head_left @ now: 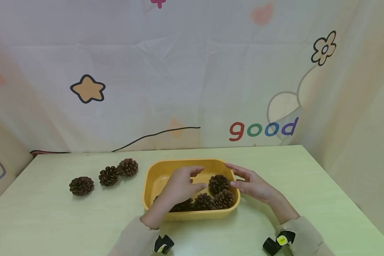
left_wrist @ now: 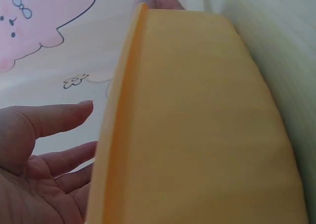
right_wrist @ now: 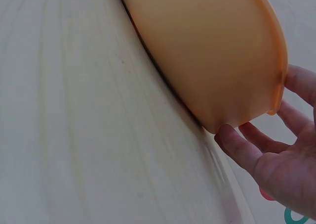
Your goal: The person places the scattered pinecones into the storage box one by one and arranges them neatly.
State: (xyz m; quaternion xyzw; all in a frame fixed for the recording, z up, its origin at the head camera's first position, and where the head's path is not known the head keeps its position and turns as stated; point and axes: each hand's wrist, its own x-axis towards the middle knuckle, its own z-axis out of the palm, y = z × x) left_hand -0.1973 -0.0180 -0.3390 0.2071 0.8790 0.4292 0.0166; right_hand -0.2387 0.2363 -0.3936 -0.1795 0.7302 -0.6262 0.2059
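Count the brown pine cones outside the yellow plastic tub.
3, all left of the yellow plastic tub: the leftmost brown pine cone, the middle pine cone and the rightmost pine cone.

The pale table (head_left: 44, 220) bears 1 yellow basin (head_left: 200, 215) and 3 brown pine cones (head_left: 108, 176).

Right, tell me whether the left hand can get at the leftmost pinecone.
Probably yes: the left hand looks empty, and once over the yellow bin's rim, open table leads to that pinecone.

Sleeves (head_left: 132, 236): pale beige
Left camera (head_left: 164, 243): black, yellow mark
Right camera (head_left: 271, 246): black, yellow label (print too small to read)
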